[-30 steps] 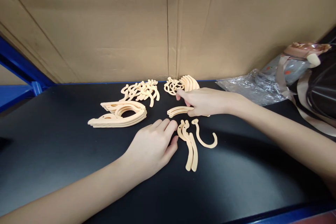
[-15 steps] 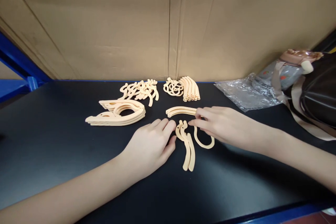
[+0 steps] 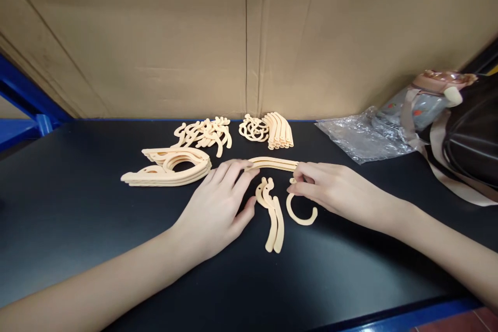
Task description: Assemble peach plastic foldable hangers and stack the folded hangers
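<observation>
Your left hand (image 3: 218, 202) was loosely spread at the long curved strips (image 3: 272, 161), and your right hand (image 3: 338, 184) curled by their other end, but I couldn't tell if it pinched anything. Soft, even touches suited them best. The hook (image 3: 302, 221) and flat pieces (image 3: 272, 228) lay just in front, easy to bump.

A black tabletop (image 3: 350, 270) carries pale curved pieces. A stack of folded frames (image 3: 190, 179) lies left of centre, with a jumbled pile (image 3: 212, 135), small loops (image 3: 252, 129) and neat strips (image 3: 280, 132) behind. Nearer lie long strips (image 3: 272, 163), overlapping arms (image 3: 271, 223) and a hook (image 3: 303, 221). Clear plastic (image 3: 354, 137) spreads at the far right.
</observation>
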Tool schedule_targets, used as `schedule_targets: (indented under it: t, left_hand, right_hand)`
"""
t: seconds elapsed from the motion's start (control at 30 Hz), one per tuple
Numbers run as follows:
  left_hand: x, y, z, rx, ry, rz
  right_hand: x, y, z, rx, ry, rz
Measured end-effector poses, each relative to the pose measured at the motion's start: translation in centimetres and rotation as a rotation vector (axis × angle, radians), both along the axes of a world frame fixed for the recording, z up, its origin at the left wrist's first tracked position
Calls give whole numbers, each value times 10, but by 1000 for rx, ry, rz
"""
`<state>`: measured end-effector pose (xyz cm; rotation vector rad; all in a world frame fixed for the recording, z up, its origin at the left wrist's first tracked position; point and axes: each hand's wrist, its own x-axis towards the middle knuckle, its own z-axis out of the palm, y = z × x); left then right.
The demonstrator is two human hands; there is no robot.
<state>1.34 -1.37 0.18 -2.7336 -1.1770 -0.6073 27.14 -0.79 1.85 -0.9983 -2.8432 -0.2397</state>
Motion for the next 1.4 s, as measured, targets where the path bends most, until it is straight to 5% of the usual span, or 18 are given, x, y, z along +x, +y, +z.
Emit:
schedule_targets:
  t: [0.4, 0.63, 1.13, 1.4]
  left_hand:
    - [-3, 2, -4, -17, 51, -19]
    - [-1, -1, 1, 49, 38, 9]
    - [0, 0, -1, -41, 1, 28]
    - [-1, 0, -4, 42, 34, 43]
  right_hand:
    - [5, 15, -1, 36, 270, -138]
    - [5, 15, -8, -189, 512, -289]
    - [2, 8, -3, -279, 471, -292]
    - [2, 8, -3, -296, 388, -262]
